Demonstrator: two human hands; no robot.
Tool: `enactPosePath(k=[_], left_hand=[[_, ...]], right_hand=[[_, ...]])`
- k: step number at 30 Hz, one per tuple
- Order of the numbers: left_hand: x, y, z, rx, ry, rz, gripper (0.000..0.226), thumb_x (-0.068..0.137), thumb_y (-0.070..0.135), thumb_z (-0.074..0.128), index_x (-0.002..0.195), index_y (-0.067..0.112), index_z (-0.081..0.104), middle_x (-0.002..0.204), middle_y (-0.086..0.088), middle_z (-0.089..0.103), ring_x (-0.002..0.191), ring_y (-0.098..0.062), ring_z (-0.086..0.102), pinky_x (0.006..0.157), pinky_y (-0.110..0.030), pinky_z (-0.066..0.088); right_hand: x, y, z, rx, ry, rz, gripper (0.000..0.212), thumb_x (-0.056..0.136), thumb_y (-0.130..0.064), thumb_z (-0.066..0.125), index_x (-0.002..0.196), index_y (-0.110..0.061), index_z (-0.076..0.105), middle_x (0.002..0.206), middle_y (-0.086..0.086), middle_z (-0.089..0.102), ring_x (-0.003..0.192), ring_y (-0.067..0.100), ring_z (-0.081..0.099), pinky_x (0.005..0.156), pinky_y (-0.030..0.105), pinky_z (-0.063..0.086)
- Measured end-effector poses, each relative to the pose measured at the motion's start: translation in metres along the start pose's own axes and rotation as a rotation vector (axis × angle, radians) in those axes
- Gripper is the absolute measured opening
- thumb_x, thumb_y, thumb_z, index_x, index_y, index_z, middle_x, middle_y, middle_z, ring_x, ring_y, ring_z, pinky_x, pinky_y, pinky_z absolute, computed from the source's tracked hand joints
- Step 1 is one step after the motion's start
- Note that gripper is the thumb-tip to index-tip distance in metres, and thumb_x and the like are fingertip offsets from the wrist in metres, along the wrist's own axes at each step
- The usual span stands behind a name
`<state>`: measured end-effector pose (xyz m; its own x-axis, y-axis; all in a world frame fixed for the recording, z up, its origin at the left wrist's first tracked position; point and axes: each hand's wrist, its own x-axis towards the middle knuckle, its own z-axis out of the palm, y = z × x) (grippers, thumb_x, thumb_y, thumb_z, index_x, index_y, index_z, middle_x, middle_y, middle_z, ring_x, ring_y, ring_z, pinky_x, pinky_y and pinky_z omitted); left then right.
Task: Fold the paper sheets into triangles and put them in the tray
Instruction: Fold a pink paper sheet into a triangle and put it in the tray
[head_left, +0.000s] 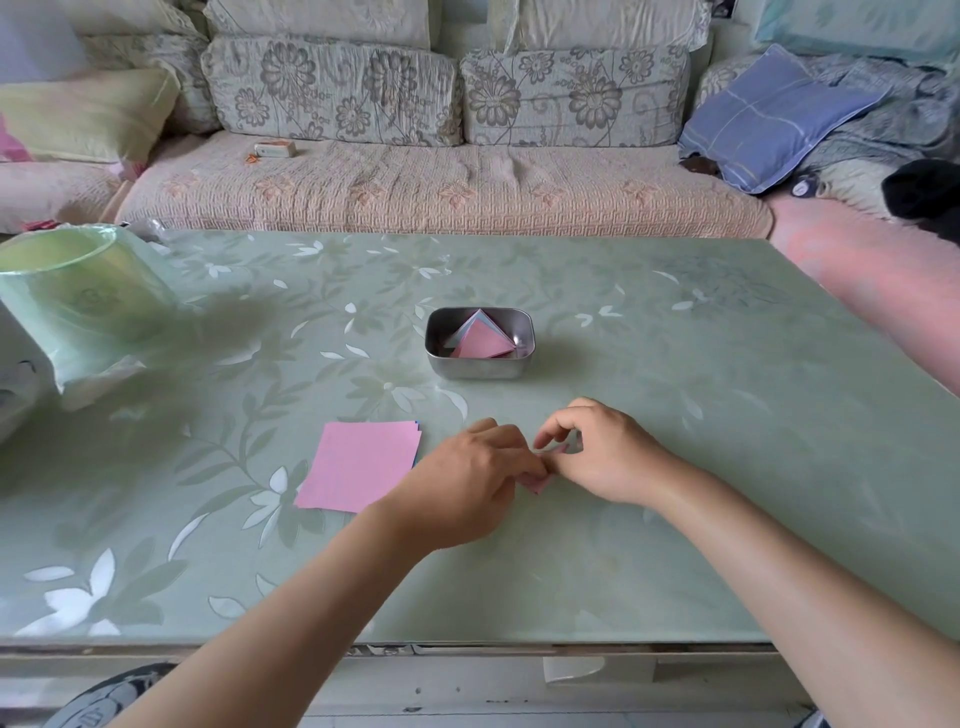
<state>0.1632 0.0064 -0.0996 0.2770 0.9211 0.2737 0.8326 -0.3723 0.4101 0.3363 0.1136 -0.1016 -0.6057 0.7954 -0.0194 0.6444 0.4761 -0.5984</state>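
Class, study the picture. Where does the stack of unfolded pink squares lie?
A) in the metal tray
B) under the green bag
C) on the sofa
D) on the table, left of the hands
D: the stack of squares lies flat on the table beside the left hand, which with the right hand pinches a pink sheet; the tray holds folded triangles.

The tray (479, 364) is metal with a dull, brushed sheen, and the folded triangles (480, 343) in it are matt paper, like the pink stack of sheets (357, 466). The table (675, 415) is glossy — smooth, flower-patterned — and the sofa (441, 192) behind is textured, quilted cloth.
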Motion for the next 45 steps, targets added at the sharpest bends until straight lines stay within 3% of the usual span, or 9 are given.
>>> enactPosePath(k=[7, 10, 15, 23, 28, 35, 40, 45], left_hand=[[-0.003, 0.006, -0.003, 0.066, -0.079, -0.018, 0.039, 0.082, 0.010, 0.053, 0.113, 0.024, 0.071, 0.110, 0.001, 0.060, 0.094, -0.023, 0.051, 0.087, -0.033, 0.044], [-0.003, 0.007, -0.004, 0.061, -0.086, -0.023, 0.036, 0.083, 0.013, 0.054, 0.114, 0.024, 0.071, 0.111, 0.000, 0.059, 0.094, -0.023, 0.050, 0.089, -0.034, 0.043], [-0.005, 0.008, -0.002, 0.080, -0.068, -0.015, 0.033, 0.084, 0.019, 0.057, 0.113, 0.025, 0.070, 0.111, 0.001, 0.059, 0.093, -0.022, 0.049, 0.088, -0.030, 0.042], [-0.005, 0.008, 0.003, 0.110, -0.045, -0.036, 0.029, 0.084, 0.026, 0.061, 0.112, 0.027, 0.070, 0.108, 0.004, 0.057, 0.091, -0.018, 0.046, 0.083, -0.028, 0.043], [0.000, 0.015, 0.011, 0.206, -0.052, -0.066, 0.037, 0.088, 0.040, 0.054, 0.123, 0.033, 0.063, 0.111, 0.006, 0.052, 0.092, -0.019, 0.042, 0.079, -0.024, 0.036], [0.006, 0.019, 0.017, 0.233, -0.047, -0.128, 0.038, 0.091, 0.047, 0.047, 0.126, 0.036, 0.057, 0.112, 0.006, 0.048, 0.097, -0.018, 0.039, 0.082, -0.028, 0.040], [0.007, 0.017, 0.019, 0.188, -0.043, -0.157, 0.039, 0.092, 0.045, 0.049, 0.130, 0.039, 0.055, 0.113, 0.004, 0.048, 0.101, -0.018, 0.040, 0.086, -0.027, 0.037], [0.003, 0.016, 0.016, 0.113, -0.041, -0.162, 0.035, 0.091, 0.041, 0.052, 0.125, 0.039, 0.059, 0.112, 0.005, 0.049, 0.103, -0.017, 0.041, 0.090, -0.031, 0.042]], right_hand=[[0.003, 0.006, -0.006, 0.086, -0.017, 0.027, 0.019, 0.074, -0.035, 0.083, 0.076, -0.046, 0.068, 0.079, -0.019, 0.056, 0.064, -0.007, 0.053, 0.057, 0.008, 0.039], [0.004, 0.006, -0.007, 0.119, -0.042, 0.058, 0.017, 0.073, -0.038, 0.085, 0.080, -0.043, 0.070, 0.066, -0.033, 0.057, 0.056, -0.008, 0.052, 0.050, 0.007, 0.037], [0.004, 0.004, -0.009, 0.129, -0.051, 0.066, 0.020, 0.070, -0.044, 0.086, 0.081, -0.042, 0.070, 0.065, -0.045, 0.052, 0.055, -0.010, 0.053, 0.046, 0.006, 0.036], [0.006, 0.007, -0.015, 0.160, -0.025, 0.125, 0.018, 0.064, -0.040, 0.092, 0.070, -0.039, 0.075, 0.060, -0.028, 0.064, 0.053, -0.007, 0.056, 0.052, 0.006, 0.038], [0.009, 0.007, -0.015, 0.146, 0.017, 0.187, 0.015, 0.070, -0.027, 0.088, 0.069, -0.038, 0.077, 0.068, -0.014, 0.072, 0.060, 0.005, 0.063, 0.060, 0.020, 0.052], [0.010, 0.006, -0.014, 0.105, 0.043, 0.216, 0.022, 0.075, -0.019, 0.079, 0.067, -0.039, 0.075, 0.066, -0.015, 0.071, 0.061, 0.004, 0.064, 0.054, 0.012, 0.045], [0.006, 0.006, -0.009, 0.114, 0.060, 0.196, 0.031, 0.082, -0.010, 0.065, 0.070, -0.037, 0.073, 0.059, -0.021, 0.064, 0.054, -0.007, 0.057, 0.048, 0.006, 0.037], [0.004, 0.006, -0.009, 0.156, 0.052, 0.161, 0.023, 0.079, -0.015, 0.079, 0.073, -0.035, 0.072, 0.058, -0.013, 0.061, 0.049, -0.004, 0.051, 0.052, 0.008, 0.039]])
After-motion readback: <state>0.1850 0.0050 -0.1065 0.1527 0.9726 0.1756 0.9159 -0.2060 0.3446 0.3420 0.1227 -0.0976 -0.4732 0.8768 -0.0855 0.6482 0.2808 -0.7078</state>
